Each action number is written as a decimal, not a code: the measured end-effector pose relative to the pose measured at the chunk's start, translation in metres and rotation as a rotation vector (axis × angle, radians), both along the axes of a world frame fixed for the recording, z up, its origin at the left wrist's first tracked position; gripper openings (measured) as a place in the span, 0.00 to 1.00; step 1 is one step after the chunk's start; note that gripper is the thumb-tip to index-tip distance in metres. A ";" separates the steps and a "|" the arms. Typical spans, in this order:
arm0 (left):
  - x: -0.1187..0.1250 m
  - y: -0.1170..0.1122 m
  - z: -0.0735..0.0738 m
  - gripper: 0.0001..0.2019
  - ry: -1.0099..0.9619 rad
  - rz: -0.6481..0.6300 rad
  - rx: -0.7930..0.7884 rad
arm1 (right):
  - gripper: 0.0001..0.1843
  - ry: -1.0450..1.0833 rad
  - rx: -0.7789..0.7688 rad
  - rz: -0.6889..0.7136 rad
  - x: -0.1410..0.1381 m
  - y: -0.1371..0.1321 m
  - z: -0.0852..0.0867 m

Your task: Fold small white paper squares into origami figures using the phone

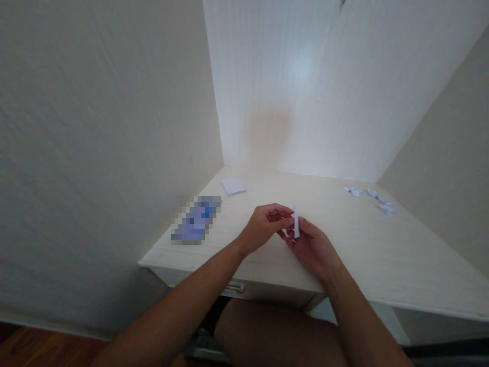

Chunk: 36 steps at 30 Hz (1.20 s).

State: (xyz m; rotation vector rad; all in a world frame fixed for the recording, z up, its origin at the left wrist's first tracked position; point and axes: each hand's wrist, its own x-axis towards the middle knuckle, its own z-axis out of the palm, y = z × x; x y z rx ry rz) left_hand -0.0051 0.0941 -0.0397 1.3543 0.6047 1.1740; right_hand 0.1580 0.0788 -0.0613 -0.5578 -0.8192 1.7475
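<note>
A narrow folded strip of white paper (296, 222) stands nearly upright between my two hands, above the desk. My left hand (269, 224) pinches it from the left with thumb and fingertips. From the right, my right hand (312, 247) grips the same strip, its thumb at the paper's side and its other fingers curled beneath. Part of the fingers behind the strip is hidden. Farther back to the left lies a stack of square white paper (233, 186). Several small folded white paper pieces (371, 193) lie at the far right of the desk.
A pixelated flat bluish object (196, 220) rests on the left side of the white desk (263, 275). Walls close in the desk at the left, back and right. Below the front edge is a drawer handle (235, 288).
</note>
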 end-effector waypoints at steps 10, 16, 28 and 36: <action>0.003 -0.002 0.002 0.17 -0.019 -0.021 -0.001 | 0.03 0.062 -0.059 0.020 0.000 0.001 0.001; 0.003 -0.001 0.001 0.16 -0.040 -0.025 0.004 | 0.03 0.046 -0.056 0.014 0.001 -0.001 0.001; 0.004 -0.001 0.002 0.16 -0.022 -0.036 -0.009 | 0.05 0.077 -0.076 0.009 0.001 -0.001 0.002; 0.004 0.000 -0.001 0.14 -0.014 0.110 0.055 | 0.06 0.039 -0.051 -0.016 0.001 -0.001 0.002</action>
